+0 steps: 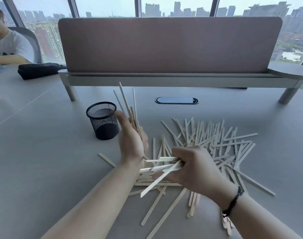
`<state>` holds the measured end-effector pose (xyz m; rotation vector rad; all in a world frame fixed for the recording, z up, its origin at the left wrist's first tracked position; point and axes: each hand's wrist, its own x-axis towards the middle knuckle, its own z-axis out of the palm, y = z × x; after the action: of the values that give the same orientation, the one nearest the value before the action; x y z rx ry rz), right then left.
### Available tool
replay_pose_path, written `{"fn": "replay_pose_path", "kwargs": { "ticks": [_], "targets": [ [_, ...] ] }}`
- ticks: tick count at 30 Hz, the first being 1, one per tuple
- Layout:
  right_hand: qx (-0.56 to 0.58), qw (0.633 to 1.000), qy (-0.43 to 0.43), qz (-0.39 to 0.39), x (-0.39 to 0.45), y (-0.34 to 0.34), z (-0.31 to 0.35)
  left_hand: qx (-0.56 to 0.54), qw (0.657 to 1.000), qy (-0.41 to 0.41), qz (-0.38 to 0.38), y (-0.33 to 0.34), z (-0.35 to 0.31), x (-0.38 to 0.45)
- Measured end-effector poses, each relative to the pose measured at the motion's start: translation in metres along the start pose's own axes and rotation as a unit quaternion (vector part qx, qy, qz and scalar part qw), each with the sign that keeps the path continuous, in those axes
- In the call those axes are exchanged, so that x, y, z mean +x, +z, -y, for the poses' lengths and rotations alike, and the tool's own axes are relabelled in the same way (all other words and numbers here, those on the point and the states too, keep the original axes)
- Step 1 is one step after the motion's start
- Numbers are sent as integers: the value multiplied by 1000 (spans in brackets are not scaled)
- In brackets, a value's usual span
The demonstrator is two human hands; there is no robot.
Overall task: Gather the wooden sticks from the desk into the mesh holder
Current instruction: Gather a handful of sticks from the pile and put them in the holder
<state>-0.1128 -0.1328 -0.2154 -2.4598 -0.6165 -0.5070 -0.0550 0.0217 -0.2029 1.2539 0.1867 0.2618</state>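
A grey worktop (43, 169) carries a loose heap of flat wooden sticks (216, 144), spread over its middle and toward the right, with stragglers lying toward the near edge. The left hand (131, 142) is raised above the worktop with its palm turned right, its grip wrapped around an upright bundle of sticks (128, 107) whose tips fan out above the fingers. The right hand (193, 166) sits just beside it, nearer the near edge, its grip pinching a handful of sticks (162, 168) that point left toward the left wrist; a dark bracelet (233, 202) circles the right wrist. The black mesh holder (103, 120) stands upright on the worktop just left of the left hand, apart from the heap, and no stick can be seen through its mesh. Behind it, along the far edge, a pink divider panel (169, 44) rises from a grey rail, with an oval cable port (176, 100) in the worktop in front of it. At the far left corner lies a black pouch (38, 70), and a seated person in a white shirt (7, 45) is partly in view
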Motion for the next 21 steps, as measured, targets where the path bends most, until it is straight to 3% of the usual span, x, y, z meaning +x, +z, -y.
{"fn": "replay_pose_path", "kwargs": {
  "ticks": [7, 12, 16, 21],
  "targets": [
    [43, 998, -33, 12, -2, 9, 11, 113, 991, 55, 45, 3, 12, -4],
    [16, 999, -47, -1, -3, 15, 8, 94, 991, 33, 86, 2, 14, -7],
    [66, 997, 9, -25, -1, 18, 6, 102, 987, 42, 115, 1, 19, -11],
    [170, 978, 107, -64, 3, 9, 3, 191, 939, 37, 285, -15, 35, -22]
  ]
}}
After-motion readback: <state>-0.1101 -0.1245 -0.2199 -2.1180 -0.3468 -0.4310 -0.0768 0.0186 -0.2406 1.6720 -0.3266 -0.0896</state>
